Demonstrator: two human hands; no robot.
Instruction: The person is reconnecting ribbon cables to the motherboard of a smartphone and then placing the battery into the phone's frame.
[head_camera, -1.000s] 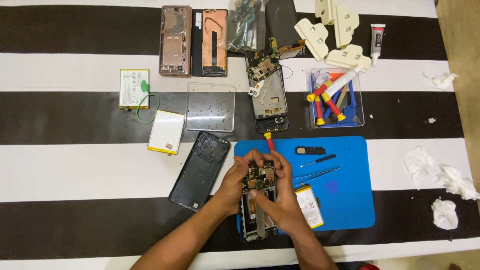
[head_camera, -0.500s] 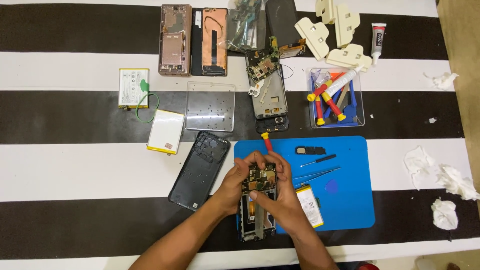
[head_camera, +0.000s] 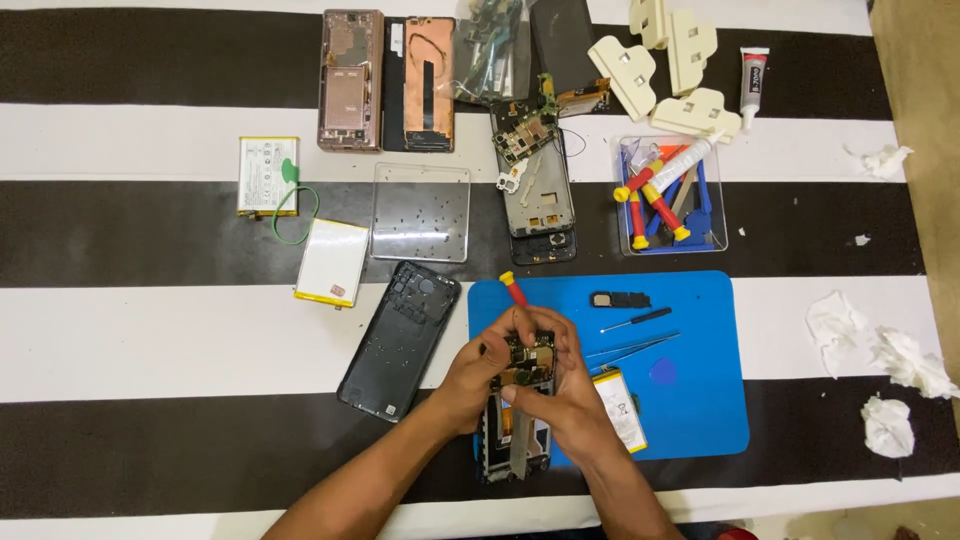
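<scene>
Little has shifted since the earlier frame: both hands stay closed around the opened phone (head_camera: 520, 400) on the blue mat (head_camera: 700, 400).

Left hand (head_camera: 478, 372) grips its left edge, right hand (head_camera: 560, 390) pinches a red-handled screwdriver (head_camera: 514, 290) over the circuit board. Just right lies a small battery (head_camera: 620, 410); left, a black back cover (head_camera: 400, 338); farther up, a clear tool tray (head_camera: 670, 195).

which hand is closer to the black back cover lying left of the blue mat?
Left. The left hand is on the opened phone's left edge, just right of the black back cover. The right hand grips the phone's far side, farther off.
</scene>
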